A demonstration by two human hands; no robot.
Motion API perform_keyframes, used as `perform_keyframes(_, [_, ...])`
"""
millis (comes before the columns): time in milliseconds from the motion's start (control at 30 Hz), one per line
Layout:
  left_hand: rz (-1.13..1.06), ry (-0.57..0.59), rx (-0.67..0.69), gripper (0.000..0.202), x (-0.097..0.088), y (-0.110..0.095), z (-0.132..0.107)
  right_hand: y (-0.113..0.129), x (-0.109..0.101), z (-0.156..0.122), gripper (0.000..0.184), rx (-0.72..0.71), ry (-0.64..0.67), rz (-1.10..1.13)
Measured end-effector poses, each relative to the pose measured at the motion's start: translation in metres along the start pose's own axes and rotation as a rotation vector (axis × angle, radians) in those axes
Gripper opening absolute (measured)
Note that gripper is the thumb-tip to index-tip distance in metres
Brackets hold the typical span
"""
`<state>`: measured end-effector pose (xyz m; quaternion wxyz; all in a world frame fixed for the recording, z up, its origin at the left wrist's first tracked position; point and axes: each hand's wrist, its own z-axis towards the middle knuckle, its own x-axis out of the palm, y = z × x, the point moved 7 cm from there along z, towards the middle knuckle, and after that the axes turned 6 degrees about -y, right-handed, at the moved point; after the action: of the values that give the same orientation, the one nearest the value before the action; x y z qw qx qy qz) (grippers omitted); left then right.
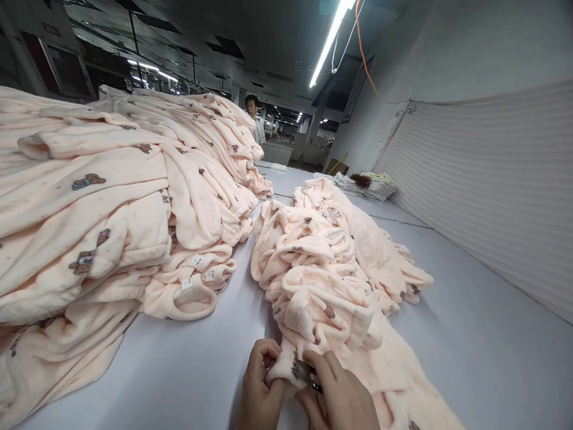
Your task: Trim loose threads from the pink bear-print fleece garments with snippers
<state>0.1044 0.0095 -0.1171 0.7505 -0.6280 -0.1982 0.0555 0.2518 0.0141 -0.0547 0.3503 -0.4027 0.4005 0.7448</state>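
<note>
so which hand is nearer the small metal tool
Your right hand: it holds the small metal tool. Your left hand is just left of it, gripping the pink cloth.

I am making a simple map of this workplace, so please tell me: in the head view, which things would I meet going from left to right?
Three white labels → left hand → small snips in the right hand → striped sheet.
</note>
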Motion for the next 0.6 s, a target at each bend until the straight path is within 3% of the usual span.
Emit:
perform_keyframes(133, [0.076,0.22,-0.007,0.018,0.009,-0.014,0.0,-0.011,-0.005,0.015,0.028,0.018,-0.084,0.087])
perform_keyframes(233, [0.049,0.312,-0.191,0.029,0.013,-0.005,0.004,-0.018,-0.009,0.031,0.019,0.08,-0.138,0.1])
perform_keyframes(333, [-0.12,0.256,-0.396,0.035,0.013,0.008,0.012,-0.017,-0.005,0.041,0.011,0.097,-0.135,0.013])
perform_keyframes(500, [-0.302,0.106,-0.496,0.035,0.009,0.007,0.017,-0.017,-0.003,0.043,0.013,0.12,-0.075,-0.032])
perform_keyframes(600, [-0.429,0.159,-0.592,0.036,0.015,-0.002,0.009,-0.016,-0.003,0.046,0.013,0.137,-0.024,-0.036])
